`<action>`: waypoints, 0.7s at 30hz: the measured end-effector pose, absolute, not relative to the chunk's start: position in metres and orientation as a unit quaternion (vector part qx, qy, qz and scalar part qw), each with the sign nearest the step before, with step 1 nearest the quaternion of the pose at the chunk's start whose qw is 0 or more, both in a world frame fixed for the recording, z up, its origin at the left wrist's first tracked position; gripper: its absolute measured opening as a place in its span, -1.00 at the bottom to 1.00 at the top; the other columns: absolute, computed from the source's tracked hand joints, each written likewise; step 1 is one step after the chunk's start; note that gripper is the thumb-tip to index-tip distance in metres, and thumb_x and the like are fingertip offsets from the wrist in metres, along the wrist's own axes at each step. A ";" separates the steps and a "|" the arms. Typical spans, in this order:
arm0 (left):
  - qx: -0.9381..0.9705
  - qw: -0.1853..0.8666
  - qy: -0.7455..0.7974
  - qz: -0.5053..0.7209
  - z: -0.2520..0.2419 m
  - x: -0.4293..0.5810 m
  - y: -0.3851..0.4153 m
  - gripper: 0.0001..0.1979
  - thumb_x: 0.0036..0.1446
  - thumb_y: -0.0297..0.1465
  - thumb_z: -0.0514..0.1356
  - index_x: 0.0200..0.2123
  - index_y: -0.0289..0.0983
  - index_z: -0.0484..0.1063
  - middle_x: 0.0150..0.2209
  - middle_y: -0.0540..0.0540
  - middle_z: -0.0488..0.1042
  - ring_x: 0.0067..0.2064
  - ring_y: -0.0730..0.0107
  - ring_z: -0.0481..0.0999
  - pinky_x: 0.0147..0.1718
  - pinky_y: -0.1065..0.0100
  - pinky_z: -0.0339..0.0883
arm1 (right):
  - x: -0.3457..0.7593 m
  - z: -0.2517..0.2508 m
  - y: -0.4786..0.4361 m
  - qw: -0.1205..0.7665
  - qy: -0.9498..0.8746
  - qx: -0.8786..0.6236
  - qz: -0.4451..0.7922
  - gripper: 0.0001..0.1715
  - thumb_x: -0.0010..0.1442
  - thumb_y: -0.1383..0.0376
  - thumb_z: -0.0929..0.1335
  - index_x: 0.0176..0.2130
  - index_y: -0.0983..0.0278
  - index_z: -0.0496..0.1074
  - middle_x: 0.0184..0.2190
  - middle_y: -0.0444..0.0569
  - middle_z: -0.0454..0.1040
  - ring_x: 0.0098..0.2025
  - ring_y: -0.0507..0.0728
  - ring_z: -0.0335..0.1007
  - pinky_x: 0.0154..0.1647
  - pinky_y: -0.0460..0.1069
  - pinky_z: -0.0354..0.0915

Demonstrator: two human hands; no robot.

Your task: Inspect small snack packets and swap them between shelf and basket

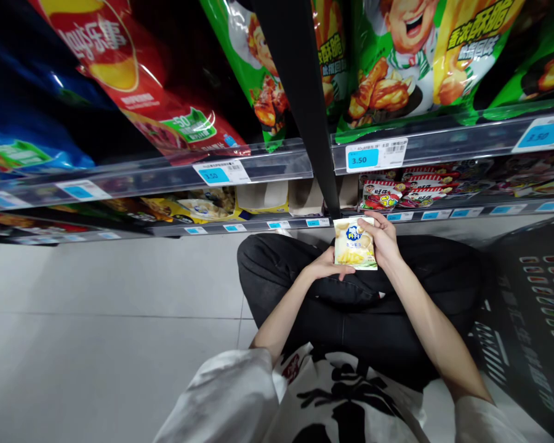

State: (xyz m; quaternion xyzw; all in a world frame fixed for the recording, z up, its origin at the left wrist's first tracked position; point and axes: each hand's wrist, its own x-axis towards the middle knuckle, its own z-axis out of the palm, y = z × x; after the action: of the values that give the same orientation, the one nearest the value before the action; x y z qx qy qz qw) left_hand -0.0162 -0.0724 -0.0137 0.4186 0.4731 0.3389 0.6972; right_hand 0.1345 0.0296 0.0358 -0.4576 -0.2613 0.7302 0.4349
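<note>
A small pale yellow snack packet [354,246] with a blue logo is held between both hands, above my crossed legs and close to the lower shelf edge. My left hand [327,264] grips its lower left side, the thumb lying along the bottom edge. At the upper right of the packet, my right hand [382,237] pinches it with the thumb across the front. The packet's printed front faces up toward me. Fingers behind it are partly hidden.
Large chip bags [397,61] fill the upper shelf. Its price rail [277,163] juts out above the lower shelf, which holds small red packets [381,194] and open boxes [263,197]. A dark shopping basket [512,295] stands at my right. Grey floor tiles [111,307] lie left.
</note>
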 end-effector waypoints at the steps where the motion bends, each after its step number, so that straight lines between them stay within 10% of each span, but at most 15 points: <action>1: 0.417 0.698 0.473 0.339 -0.014 -0.016 -0.073 -0.42 -0.12 -0.14 0.52 -0.15 -0.44 0.50 -0.55 -0.06 0.52 -0.61 0.46 0.44 -0.51 0.41 0.37 | 0.134 0.036 0.030 0.436 -0.261 -0.457 0.731 -0.41 -0.36 0.22 0.66 -0.27 0.20 0.53 -0.49 -0.21 0.57 -0.45 0.08 0.46 -0.37 0.00 0.39; 21: 0.365 0.734 0.431 0.378 -0.015 -0.020 -0.075 -0.18 -0.23 -0.14 0.55 0.06 -0.39 0.39 -0.45 -0.04 0.54 -0.69 0.57 0.32 -0.66 0.45 0.21 | 0.136 0.037 0.031 0.429 -0.294 -0.441 0.731 -0.42 -0.34 0.23 0.67 -0.26 0.20 0.54 -0.51 -0.23 0.52 -0.42 0.08 0.45 -0.27 0.01 0.38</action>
State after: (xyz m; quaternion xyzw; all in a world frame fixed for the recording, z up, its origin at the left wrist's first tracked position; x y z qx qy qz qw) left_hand -0.0197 -0.0750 -0.0148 0.3652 0.4309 0.3777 0.7337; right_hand 0.1355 0.0308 0.0370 -0.4413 -0.2945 0.7309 0.4294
